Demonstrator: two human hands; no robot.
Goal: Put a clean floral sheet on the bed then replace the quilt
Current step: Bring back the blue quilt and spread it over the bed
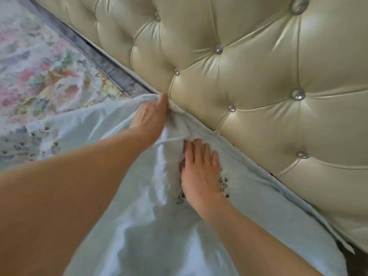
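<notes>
Two hands are laid on the pale floral sheet (139,226) at the head of the bed. The left hand (151,116) is nearer to the tufted headboard (258,66); its fingers (163,98) are stretched out, not clenched, and pressed into the narrow gap where the sheet edge meets the headboard. The right hand (199,170) is spread flat on the cloth, nothing being grasped. The sheet edge is seen to run along the headboard base, diagonally from upper left to lower right, so tucking is judged to go downward along this line. Further left, another flowered cloth (39,76) is still uncovered.
</notes>
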